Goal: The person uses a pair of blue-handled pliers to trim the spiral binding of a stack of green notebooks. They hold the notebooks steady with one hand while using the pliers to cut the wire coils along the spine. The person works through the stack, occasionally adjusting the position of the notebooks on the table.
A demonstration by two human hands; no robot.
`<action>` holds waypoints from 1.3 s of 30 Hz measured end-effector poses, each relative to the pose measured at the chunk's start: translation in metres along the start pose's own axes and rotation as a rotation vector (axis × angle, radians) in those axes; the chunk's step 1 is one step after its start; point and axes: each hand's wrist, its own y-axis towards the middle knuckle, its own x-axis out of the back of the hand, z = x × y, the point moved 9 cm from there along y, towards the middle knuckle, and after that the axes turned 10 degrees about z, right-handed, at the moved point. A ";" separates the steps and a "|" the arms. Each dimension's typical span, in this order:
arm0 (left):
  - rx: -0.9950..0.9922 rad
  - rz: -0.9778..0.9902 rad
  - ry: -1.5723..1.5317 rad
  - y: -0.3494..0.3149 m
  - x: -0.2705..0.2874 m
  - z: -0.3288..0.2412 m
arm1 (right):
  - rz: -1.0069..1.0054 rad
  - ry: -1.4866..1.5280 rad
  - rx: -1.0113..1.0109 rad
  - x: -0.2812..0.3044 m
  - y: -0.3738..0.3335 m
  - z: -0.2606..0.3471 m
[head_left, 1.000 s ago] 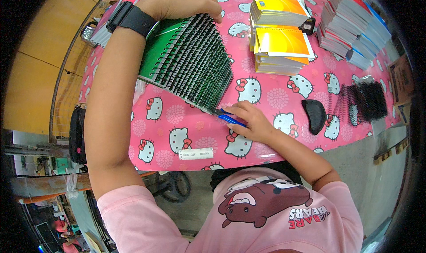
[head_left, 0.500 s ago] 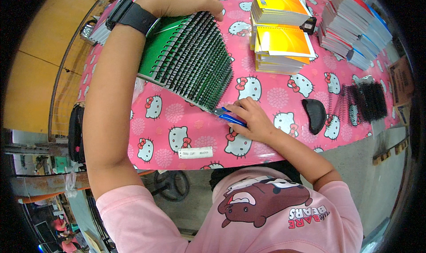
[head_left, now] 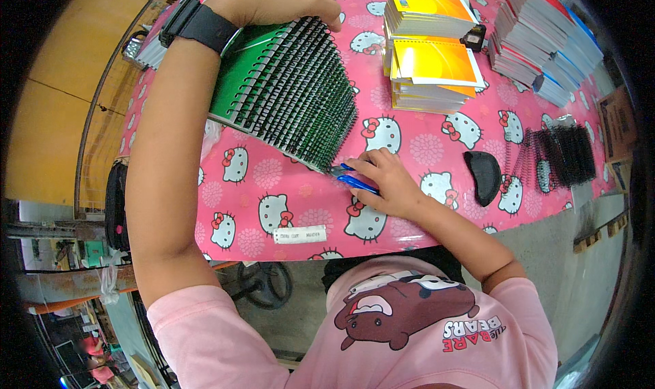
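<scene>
A tall stack of green spiral notebooks (head_left: 292, 92) stands at a slant on the table, its rows of black wire coils facing right. My left hand (head_left: 276, 4) reaches over the far end of the stack, with bent fingers gripping its coil edge; the fingertips are partly hidden. In my right hand (head_left: 389, 181) are blue-handled cutting pliers (head_left: 356, 182), held low by the table. Their jaws touch the coil end at the near bottom corner of the stack. A black watch (head_left: 198, 26) is on my left wrist.
Yellow-orange booklets (head_left: 433, 65) are piled beyond my right hand, with taller book stacks (head_left: 535, 38) at the far right. Loose black wire coils (head_left: 563, 157) and a black curved pad (head_left: 483, 178) lie to the right. A white label strip (head_left: 300, 234) is near the pink tablecloth's (head_left: 409, 235) front edge.
The notebook stack and my left hand have shifted very slightly left. My right hand and the pliers stay at the same corner.
</scene>
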 end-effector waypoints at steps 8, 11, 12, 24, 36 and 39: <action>-0.116 0.025 0.018 0.000 -0.001 -0.003 | -0.100 -0.142 0.097 0.006 -0.003 0.009; -0.092 0.024 0.029 0.001 -0.001 -0.001 | -0.062 -0.088 0.081 0.002 -0.003 0.004; -0.064 0.024 0.026 0.001 -0.001 0.001 | -0.040 -0.038 0.075 0.001 -0.002 0.002; -0.097 0.020 -0.021 0.002 -0.003 0.000 | 0.327 0.529 -0.331 -0.024 0.005 -0.038; -0.016 0.013 0.005 0.000 0.000 0.000 | 0.026 0.151 -0.026 -0.005 0.004 -0.013; -0.026 0.029 0.011 0.001 -0.001 -0.001 | 0.604 0.779 -0.480 -0.038 0.009 -0.042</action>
